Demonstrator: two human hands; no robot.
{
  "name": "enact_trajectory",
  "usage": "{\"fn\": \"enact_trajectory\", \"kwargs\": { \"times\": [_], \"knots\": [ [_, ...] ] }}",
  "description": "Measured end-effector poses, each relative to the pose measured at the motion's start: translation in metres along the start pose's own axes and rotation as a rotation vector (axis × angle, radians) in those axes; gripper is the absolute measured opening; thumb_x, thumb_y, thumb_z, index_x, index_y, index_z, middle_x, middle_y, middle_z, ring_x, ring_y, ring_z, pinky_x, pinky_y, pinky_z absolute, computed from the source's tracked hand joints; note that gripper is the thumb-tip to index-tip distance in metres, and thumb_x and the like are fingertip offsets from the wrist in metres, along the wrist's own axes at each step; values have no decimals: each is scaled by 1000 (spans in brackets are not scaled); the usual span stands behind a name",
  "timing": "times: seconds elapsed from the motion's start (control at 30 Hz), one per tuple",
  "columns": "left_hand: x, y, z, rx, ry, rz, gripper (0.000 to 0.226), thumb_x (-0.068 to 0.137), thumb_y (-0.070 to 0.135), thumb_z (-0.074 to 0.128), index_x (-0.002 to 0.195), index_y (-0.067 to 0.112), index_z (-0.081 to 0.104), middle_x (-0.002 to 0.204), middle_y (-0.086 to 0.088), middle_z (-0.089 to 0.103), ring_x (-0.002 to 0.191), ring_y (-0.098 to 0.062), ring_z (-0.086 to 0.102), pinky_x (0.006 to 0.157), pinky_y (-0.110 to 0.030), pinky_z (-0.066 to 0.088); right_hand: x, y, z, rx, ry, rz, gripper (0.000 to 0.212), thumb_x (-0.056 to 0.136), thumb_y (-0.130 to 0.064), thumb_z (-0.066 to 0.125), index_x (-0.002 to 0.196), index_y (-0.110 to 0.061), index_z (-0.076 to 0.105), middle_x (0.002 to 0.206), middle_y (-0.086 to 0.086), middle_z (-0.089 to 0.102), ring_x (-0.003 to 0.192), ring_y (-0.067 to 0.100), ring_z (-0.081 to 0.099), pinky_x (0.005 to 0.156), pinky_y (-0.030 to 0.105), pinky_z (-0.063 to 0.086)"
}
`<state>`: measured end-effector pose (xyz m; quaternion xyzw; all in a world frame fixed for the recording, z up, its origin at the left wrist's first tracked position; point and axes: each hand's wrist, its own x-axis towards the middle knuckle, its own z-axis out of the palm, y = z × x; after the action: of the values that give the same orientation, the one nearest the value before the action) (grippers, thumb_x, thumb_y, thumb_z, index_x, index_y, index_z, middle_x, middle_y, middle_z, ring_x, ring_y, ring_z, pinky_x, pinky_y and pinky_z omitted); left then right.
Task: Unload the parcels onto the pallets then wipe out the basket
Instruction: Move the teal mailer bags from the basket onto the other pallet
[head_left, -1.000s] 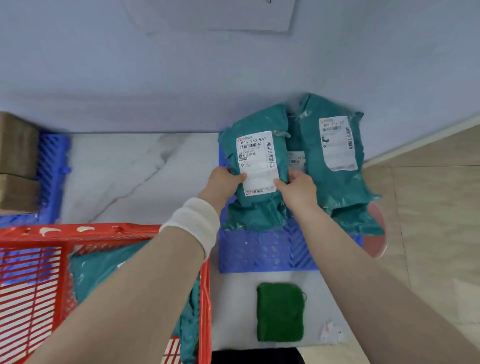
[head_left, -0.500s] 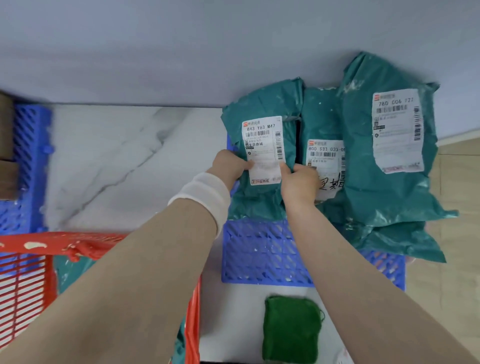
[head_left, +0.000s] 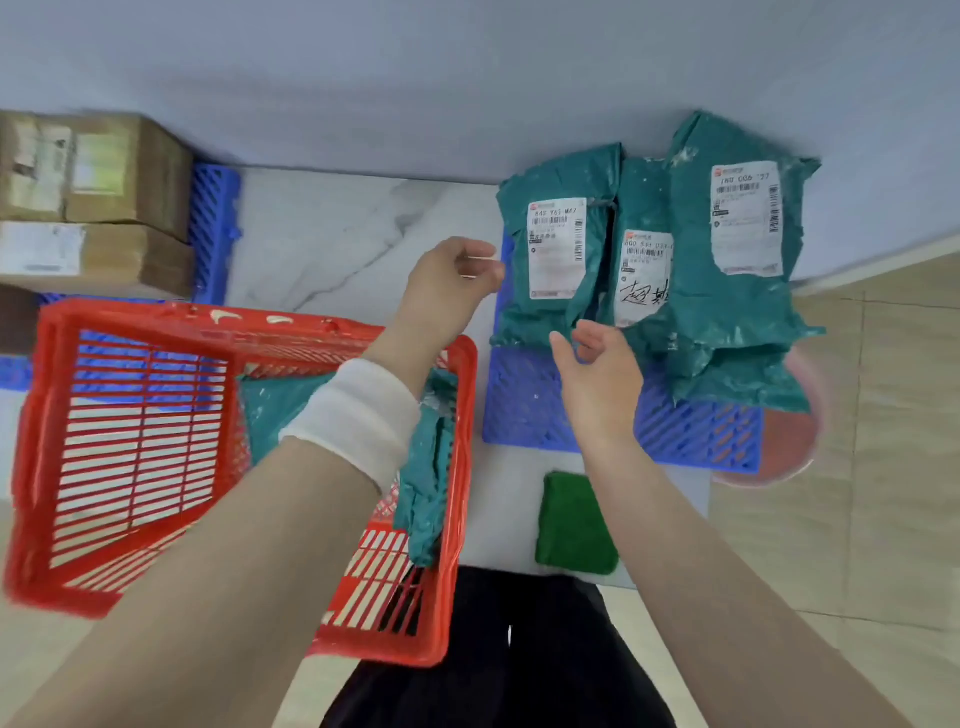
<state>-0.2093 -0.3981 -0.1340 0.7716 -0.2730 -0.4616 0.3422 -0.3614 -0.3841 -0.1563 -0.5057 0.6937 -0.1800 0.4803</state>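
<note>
- On right blue pallet (head_left: 524, 415), head view: 3 labelled teal parcels (head_left: 558, 249) side by side, tops vs. wall (head_left: 467, 78), edges overlapping; extra teal bulk under right-most one, poss. a 4th, can't tell.
- Left blue pallet (head_left: 215, 228): 2 cardboard boxes (head_left: 93, 166), stacked.
- Red basket (head_left: 260, 325): not emptied; basket parcel (head_left: 431, 467) leans on its right wall, more teal beside it, so 1 or 2, unclear.
- Left hand (head_left: 449, 291) & right hand (head_left: 597, 374): both empty, fingers loosely curled, hovering just beside pallet parcels, touching nothing.
- Green cloth (head_left: 574, 522): 1, folded, near edge of right pallet, untouched.
- Est. progress: unloading mostly done; last parcel(s) + wipe left.
</note>
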Motion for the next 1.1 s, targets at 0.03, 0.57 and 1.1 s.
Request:
{"fn": "enact_trajectory", "kwargs": {
  "times": [0.03,0.57,1.1],
  "knots": [
    [-16,-1,-14,-33,5,2,19,85,10,60,103,12,56,100,-10,67,92,-22,65,82,-27,48,-15,-2,-1,-10,-12,-15,32,87,-27,61,115,-13,55,117,1,61,107,15,55,90,19,37],
    [-115,-171,-126,53,-209,-273,30,85,16,60,114,8,55,109,-10,62,99,-21,59,83,-27,44,-196,20,126,-113,-87,221,56,82,-29,67,129,-5,46,131,10,53,119,22,51,101,30,39],
    [-63,-280,-80,-68,-339,-465,38,87,20,60,120,1,55,113,-7,63,100,-19,62,65,-5,44,-160,89,208,-263,191,507,84,76,-41,71,137,-2,29,140,20,37,130,36,33,106,49,34]
  ]
}}
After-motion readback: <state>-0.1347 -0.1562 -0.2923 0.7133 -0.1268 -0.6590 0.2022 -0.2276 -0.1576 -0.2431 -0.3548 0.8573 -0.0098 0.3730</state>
